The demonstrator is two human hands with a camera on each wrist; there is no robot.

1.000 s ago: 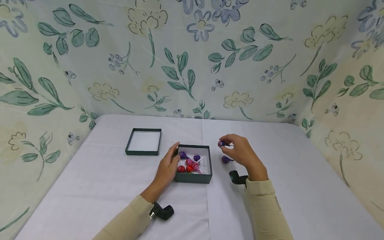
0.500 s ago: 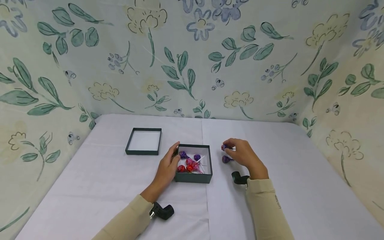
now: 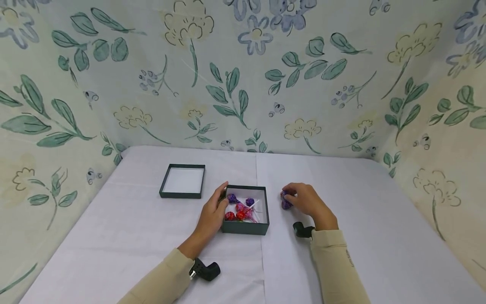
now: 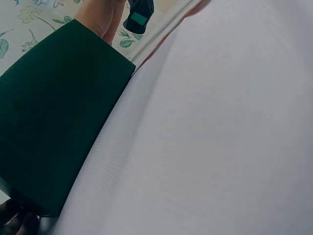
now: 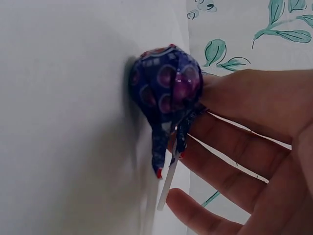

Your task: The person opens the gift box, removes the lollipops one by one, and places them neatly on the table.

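Note:
My left hand (image 3: 212, 210) grips the left wall of an open dark green box (image 3: 244, 228), whose outer side fills the left of the left wrist view. Inside lie several wrapped lollipops (image 3: 240, 215), red, pink and purple. To the right of the box, my right hand (image 3: 305, 200) pinches a purple lollipop (image 3: 283, 194) low over the table. Just in front of it another purple lollipop (image 3: 286, 205) lies on the cloth. One purple-wrapped lollipop (image 5: 167, 85) shows large in the right wrist view beside my thumb; it mostly hides whatever is behind it.
A dark green box lid (image 3: 180, 195) with a white inside lies behind and left of the box. White cloth (image 3: 125, 236) covers the table. Floral fabric (image 3: 228, 84) hangs at the back and both sides. Each wrist carries a black camera (image 3: 206, 270).
My right hand has come down and slightly toward me with its lollipop, which now sits close to the one on the table. My left hand stays on the box.

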